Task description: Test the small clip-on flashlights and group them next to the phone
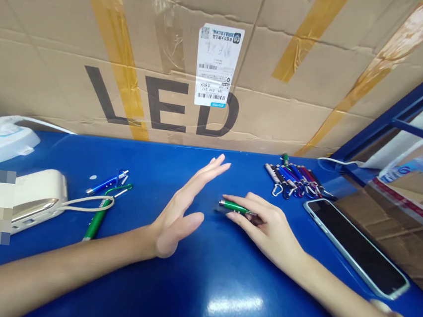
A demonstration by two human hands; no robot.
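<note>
My right hand (261, 217) pinches a small green keychain flashlight (234, 207) between thumb and fingers, just over the blue table. The flashlight's silver end points left, and its other end is hidden by my fingers. My left hand (186, 208) is raised in the middle with its fingers stretched out, and it holds nothing. Left of it lie a blue keychain flashlight (107, 183) and another green one (96, 220) with a green carabiner clip. A row of several keychain flashlights (295, 179) in silver, black, blue and red lies at the back right, clips toward me.
A phone (356, 247) lies on the right of the blue table (168, 294). At the left are a cream power bank (45, 195) with a loop strap and a white plastic case (7, 144). A large cardboard box (260, 118) marked LED stands along the back edge.
</note>
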